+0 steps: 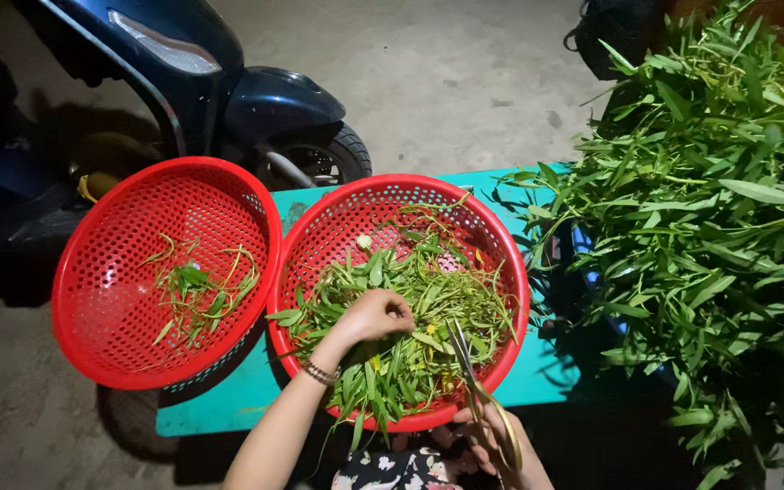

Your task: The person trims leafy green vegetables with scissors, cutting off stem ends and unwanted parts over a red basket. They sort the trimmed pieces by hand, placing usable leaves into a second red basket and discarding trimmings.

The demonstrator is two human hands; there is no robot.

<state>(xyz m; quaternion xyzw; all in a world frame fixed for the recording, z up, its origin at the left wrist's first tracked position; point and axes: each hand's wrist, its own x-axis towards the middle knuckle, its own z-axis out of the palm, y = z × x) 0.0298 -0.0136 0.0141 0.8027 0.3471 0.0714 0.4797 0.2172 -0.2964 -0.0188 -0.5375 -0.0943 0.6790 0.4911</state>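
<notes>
Nearest the camera, at the bottom edge: flowered cloth [392, 472], and beside it the right hand [487, 445], fingers through the yellow loops of a pair of scissors [478, 390], clenched on the handles. Blades pointing up and away over the near rim of the right basket [315, 240], slightly parted, tips among the greens.

A little farther in: left hand [376, 315], a beaded bracelet [319, 373] at the wrist, forearm crossing the near rim. Fingers curled shut into the cut greens [410, 318], grasping a bunch of stems in the middle of the heap. Heap filling the near half of that red perforated basket, some leaves hanging over the front rim; a small pale bit [364, 241] lying on the bare mesh toward the far wall.

To the left, touching rim to rim: a second red basket [111, 299], tilted, holding only a thin scatter of stems and leaves [197, 290]. Both baskets resting on a teal tabletop [537, 372].

To the right, well past the table's edge: a big loose pile of long-leaved green stalks [719, 227], uncut, reaching up to the top right corner.

Farthest off, on the grey concrete floor [465, 82]: a dark blue scooter [229, 82], front wheel [319, 159] just behind the baskets.
</notes>
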